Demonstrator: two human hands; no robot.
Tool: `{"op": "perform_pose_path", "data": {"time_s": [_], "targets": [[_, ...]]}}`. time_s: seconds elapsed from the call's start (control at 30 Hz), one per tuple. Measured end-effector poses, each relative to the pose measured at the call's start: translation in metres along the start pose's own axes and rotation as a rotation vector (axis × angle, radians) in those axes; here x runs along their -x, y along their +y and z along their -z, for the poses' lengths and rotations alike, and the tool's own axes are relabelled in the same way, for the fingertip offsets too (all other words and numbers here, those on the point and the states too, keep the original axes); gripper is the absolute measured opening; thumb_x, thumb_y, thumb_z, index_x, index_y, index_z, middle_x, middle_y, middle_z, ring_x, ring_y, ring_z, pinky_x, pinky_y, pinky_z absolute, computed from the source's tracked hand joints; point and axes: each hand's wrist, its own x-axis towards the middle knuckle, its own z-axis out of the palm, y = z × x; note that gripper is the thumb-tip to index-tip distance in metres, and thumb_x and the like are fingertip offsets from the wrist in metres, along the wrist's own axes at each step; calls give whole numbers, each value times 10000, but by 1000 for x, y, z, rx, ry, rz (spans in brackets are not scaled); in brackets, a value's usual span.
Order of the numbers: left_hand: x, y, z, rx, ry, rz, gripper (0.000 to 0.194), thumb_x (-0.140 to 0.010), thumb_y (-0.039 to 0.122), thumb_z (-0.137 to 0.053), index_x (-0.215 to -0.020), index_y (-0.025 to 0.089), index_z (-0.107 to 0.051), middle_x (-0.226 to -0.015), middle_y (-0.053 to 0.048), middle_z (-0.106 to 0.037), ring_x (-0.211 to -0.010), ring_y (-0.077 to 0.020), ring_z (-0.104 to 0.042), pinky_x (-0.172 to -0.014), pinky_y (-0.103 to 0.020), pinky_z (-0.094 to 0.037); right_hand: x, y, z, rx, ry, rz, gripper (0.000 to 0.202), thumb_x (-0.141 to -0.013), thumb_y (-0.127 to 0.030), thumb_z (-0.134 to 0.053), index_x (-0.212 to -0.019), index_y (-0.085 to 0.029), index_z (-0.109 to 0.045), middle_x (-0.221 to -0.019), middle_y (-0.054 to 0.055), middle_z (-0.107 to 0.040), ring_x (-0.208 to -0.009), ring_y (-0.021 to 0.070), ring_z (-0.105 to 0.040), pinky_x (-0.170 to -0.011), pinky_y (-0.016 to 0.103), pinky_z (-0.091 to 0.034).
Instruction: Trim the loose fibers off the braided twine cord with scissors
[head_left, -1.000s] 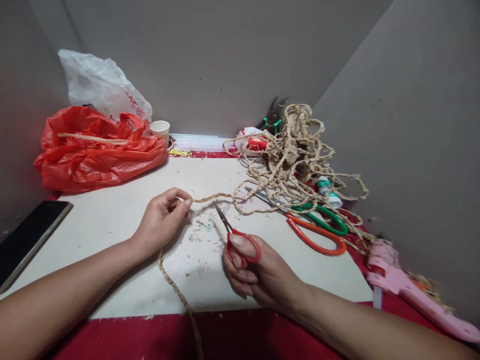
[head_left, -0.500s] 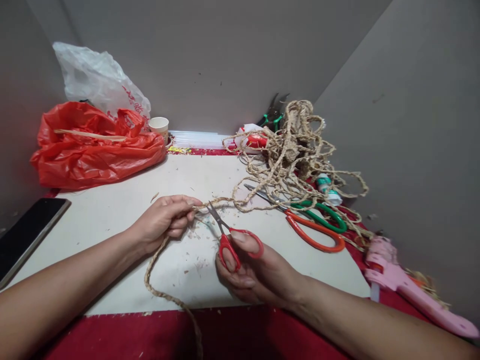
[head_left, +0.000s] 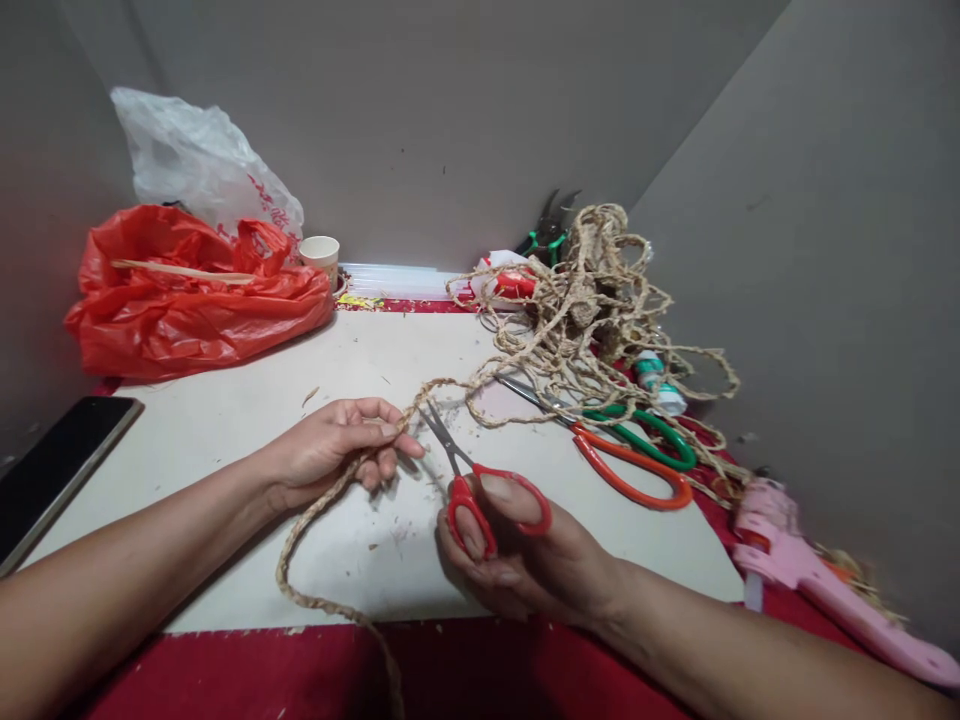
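Between the thumb and fingers of my left hand (head_left: 356,440) runs a braided straw rope (head_left: 300,590). From there it trails down over the board's front edge, and its other side leads right to a tangled heap of the same rope (head_left: 585,310). My right hand (head_left: 525,560) has its thumb and fingers in the red handles of small scissors (head_left: 452,445). Their blades are parted, with the tips close to the rope just right of my left fingers. Whether the blades touch the rope I cannot tell.
Larger scissors (head_left: 637,480) with orange and green handles lie by the heap. A pink glue gun (head_left: 817,580) rests at the right, a phone (head_left: 60,470) at the left. Behind stand a red plastic bag (head_left: 202,320) and a paper cup (head_left: 320,255). Fibre scraps dot the white board (head_left: 240,590).
The scissors have shifted slightly right and down, away from the rope. My left fingers have loosened and spread a little, and the rope beside them now arches higher.
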Motion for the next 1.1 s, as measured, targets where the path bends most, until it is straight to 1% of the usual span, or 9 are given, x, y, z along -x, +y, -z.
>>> {"op": "perform_pose_path", "data": {"time_s": [0.07,0.13,0.2,0.37,0.5,0.67,0.83,1.1], "targets": [[0,1,0,31,15,-50,50,-827,144,-608,-822,102,-582,-777,-76,-679,-398,-11,-414,-364,-125,-291,0,1,0,-16,-29,-24,417,-835,-549,-538,-687,-158,-538,-473,-49,-412,-368,56,-306,-311,153,-292],[0,1,1,66,20,-79,61,-811,138,-622,-850,105,-589,-776,-65,-667,-388,3,-331,-345,-123,-189,-1,1,0,-40,-62,-58,414,-836,-550,-537,-691,-162,-535,-469,-57,-398,-362,55,-301,-312,149,-286],[1,1,2,86,15,-87,83,-804,137,-629,-876,109,-597,-781,-61,-660,-395,5,-287,-354,-129,-148,-2,2,1,-56,-92,-87,422,-839,-562,-523,-699,-164,-536,-467,-63,-390,-352,51,-284,-310,147,-273],[2,-1,1,86,-1,-78,81,-821,141,-610,-895,111,-609,-768,-63,-659,-396,7,-239,-377,-151,-124,-4,4,5,-86,-118,-105,436,-842,-564,-504,-692,-156,-535,-510,-38,-444,-363,44,-266,-310,144,-246],[3,-2,-2,101,-18,-66,80,-824,137,-603,-902,118,-609,-766,-57,-657,-396,6,-236,-383,-160,-116,-5,2,6,-152,-156,-111,420,-865,-542,-480,-705,-160,-546,-506,-45,-413,-370,50,-272,-314,139,-249],[4,-3,-3,106,-36,-54,61,-833,125,-586,-893,128,-597,-755,-54,-657,-392,3,-240,-387,-168,-104,-7,-1,6,-206,-180,-71,434,-900,-517,-428,-710,-158,-583,-515,-35,-412,-381,55,-263,-314,140,-279],[4,-6,-3,147,-34,-58,67,-823,108,-585,-886,130,-589,-752,-61,-666,-390,2,-235,-394,-174,-96,-6,1,7,-217,-180,-55,450,-912,-513,-400,-710,-164,-600,-510,-33,-411,-375,55,-261,-315,140,-280],[5,-7,-8,181,-45,-66,101,-807,117,-602,-900,140,-572,-745,-53,-662,-384,-1,-257,-387,-172,-97,-7,5,4,-262,-170,-24,496,-925,-516,-338,-651,-173,-568,-494,-33,-398,-364,56,-246,-319,151,-275]]}}
